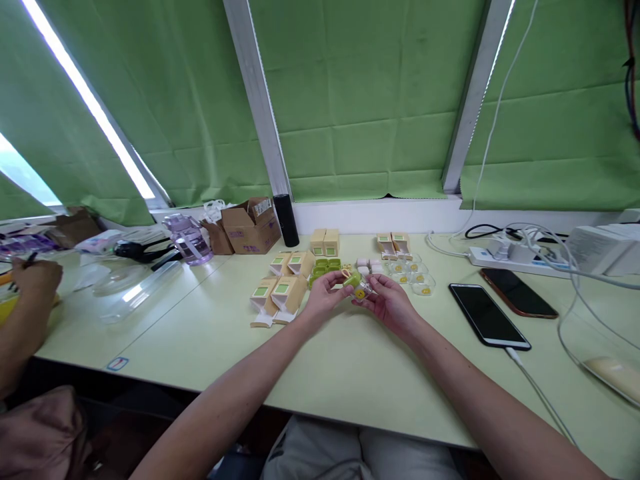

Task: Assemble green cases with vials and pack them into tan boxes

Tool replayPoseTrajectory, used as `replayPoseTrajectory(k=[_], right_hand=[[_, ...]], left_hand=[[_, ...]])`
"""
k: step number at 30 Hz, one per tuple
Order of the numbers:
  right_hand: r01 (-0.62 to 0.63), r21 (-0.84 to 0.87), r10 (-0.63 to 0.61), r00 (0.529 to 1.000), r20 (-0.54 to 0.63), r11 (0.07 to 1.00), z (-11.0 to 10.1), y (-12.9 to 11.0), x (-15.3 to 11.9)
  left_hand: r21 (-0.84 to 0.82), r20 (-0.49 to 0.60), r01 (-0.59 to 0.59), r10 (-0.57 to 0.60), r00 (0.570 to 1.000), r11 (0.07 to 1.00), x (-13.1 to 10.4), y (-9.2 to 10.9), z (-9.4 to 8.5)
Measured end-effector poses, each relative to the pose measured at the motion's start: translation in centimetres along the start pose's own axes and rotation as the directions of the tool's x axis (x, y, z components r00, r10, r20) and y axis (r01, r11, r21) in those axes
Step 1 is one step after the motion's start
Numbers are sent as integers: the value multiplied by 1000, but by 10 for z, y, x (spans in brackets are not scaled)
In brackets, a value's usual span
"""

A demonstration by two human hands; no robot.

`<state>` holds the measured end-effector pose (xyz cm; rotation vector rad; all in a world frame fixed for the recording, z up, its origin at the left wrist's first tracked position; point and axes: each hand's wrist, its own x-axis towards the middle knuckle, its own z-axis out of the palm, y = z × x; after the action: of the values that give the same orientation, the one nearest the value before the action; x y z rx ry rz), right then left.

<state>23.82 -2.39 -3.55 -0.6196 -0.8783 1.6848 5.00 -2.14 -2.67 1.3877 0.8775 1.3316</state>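
Observation:
In front of me, above the table, my left hand [327, 293] pinches a small green case [352, 277] with a yellowish loop at its top. My right hand [393, 305] grips a clear plastic cover [361, 291] with a yellow spot, against the green case. Whether the two parts are joined cannot be made out. Just behind my hands lie several green cases [320, 267] and some small pale blocks [369, 265]. More clear covers [423, 283] with yellow spots lie right of them. Several small cream cartons [289, 297] with green-edged windows stand to the left, their flaps open.
Two phones [487, 315] and a power strip [520, 260] with trailing cables occupy the right side. Cardboard boxes [253, 227], a black cylinder [286, 220] and a purple jug [189, 239] stand at the back left. Another person's hand [37, 280] holds a pen-like object far left.

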Motion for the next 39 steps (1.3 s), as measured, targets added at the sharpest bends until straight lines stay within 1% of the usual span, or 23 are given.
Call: replayPoseTrajectory(k=[2,4,7,10,14,18,24,28,32,36,39], right_hand=[[24,-66,-25,1000,-9,998,0,-1,-1],[105,-186,-109,994,-15,977,1,-3,-2],[262,-360,-269,963,30,896,3,-3,-3],[335,-430,-338,938,74,838,6,-2,-5],[343,-455,-335,937,101,822,9,0,-9],[337,-472,-315,940,128,815,9,2,-10],[349,-467,-304,937,172,813,6,6,-6],[363,-450,-321,932,171,815,4,8,-4],[367,-436,-329,930,163,822,5,7,-3],[381,-433,-350,924,153,817,6,4,-4],[395,-442,-373,917,140,805,7,5,-4]], left_hand=[[33,-15,0,0,1000,999,0,1,0],[61,-27,-1,3,1000,998,0,4,1],[74,-47,-6,9,999,997,-1,7,1],[113,-67,-9,16,998,994,-2,9,1],[249,-106,-20,48,993,968,-2,10,2],[327,-87,-57,90,992,943,-3,12,2],[367,-42,-57,78,996,928,-4,11,1],[328,-26,-72,85,996,942,-5,10,1],[312,13,-121,123,992,942,-5,9,-1],[387,51,-181,174,983,904,-8,7,-1],[446,71,-201,190,979,872,-11,8,2]])
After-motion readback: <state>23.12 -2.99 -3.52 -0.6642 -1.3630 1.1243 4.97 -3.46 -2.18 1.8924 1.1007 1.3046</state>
